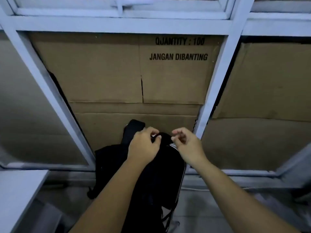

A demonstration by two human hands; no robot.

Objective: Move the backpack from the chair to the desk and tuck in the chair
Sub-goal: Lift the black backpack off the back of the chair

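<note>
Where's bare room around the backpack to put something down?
The grey surface right of the backpack, below the window frame, looks bare. The pale top at far left is bare too. The middle is crowded by the backpack and both hands.

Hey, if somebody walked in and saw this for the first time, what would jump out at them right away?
First, the two bare arms reaching in from the bottom, the left hand pinching the top of a black backpack at lower centre while the right hand hovers half curled beside it. Next, the brown cardboard filling the white window frame behind, printed JANGAN DIBANTING at upper right.
</note>
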